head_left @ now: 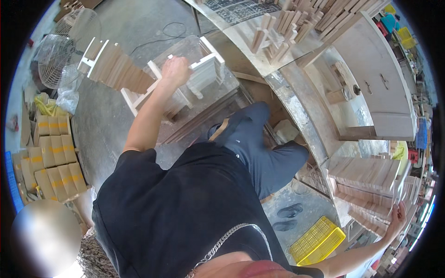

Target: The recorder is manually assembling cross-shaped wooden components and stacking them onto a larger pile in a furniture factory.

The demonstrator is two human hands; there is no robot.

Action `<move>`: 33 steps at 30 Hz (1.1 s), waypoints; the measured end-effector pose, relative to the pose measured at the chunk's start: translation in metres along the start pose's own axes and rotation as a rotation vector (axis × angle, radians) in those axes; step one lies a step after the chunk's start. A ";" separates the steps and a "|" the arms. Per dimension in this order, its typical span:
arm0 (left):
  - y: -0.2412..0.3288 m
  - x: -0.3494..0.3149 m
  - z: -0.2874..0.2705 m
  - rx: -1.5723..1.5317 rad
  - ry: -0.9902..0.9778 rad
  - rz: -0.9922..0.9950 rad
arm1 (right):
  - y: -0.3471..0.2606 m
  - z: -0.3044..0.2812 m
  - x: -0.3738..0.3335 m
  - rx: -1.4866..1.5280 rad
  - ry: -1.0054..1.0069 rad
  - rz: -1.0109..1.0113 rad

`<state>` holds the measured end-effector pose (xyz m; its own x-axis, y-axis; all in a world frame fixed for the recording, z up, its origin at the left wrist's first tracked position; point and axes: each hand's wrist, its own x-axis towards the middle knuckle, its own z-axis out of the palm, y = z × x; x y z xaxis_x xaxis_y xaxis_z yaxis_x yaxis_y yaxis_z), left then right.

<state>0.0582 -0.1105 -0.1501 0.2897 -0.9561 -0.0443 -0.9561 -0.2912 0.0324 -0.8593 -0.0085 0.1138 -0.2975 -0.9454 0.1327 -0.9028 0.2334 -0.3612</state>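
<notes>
At the upper left, my left hand [176, 70] is closed over a small light wooden piece [170, 57], which its fingers partly hide. The hand is above a low stand of pale wooden parts [204, 69], beside a row of upright wooden boards [121, 72]. Far to the right, my right hand [397, 218] reaches to the end of a stack of wooden slats [364, 173]. Its fingers are bent around the lower end of a thin light slat [402, 184]; the grip is small and partly hidden.
Wooden sticks [278, 37] stand on the long workbench [301, 99] at upper right, near a large pale panel [371, 69]. A yellow basket [317, 241] and dark sandals [289, 211] lie on the floor. Taped cartons [58, 157] and wire fans [58, 60] stand at left.
</notes>
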 end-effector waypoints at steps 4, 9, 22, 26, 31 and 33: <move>-0.007 -0.011 -0.013 -0.164 0.067 -0.061 | -0.072 0.005 -0.029 -0.087 0.339 -0.142; 0.040 -0.018 -0.072 -0.636 0.703 0.011 | -0.177 0.059 -0.118 -0.315 0.733 -0.474; 0.230 -0.094 -0.053 -1.046 -0.095 1.148 | -0.320 0.335 -0.136 0.832 -0.224 -0.101; 0.244 -0.073 -0.047 -1.045 -0.484 1.046 | -0.303 0.346 -0.132 0.849 -0.250 -0.096; 0.265 -0.049 -0.039 -1.138 -0.724 0.992 | -0.295 0.354 -0.125 0.993 -0.243 -0.002; 0.270 -0.044 -0.030 -1.182 -0.954 0.863 | -0.296 0.352 -0.121 1.144 -0.317 0.068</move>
<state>-0.2114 -0.1484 -0.1091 -0.7814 -0.6101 -0.1312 -0.1395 -0.0341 0.9896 -0.4466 -0.0429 -0.1200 -0.0986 -0.9906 -0.0946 -0.0389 0.0989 -0.9943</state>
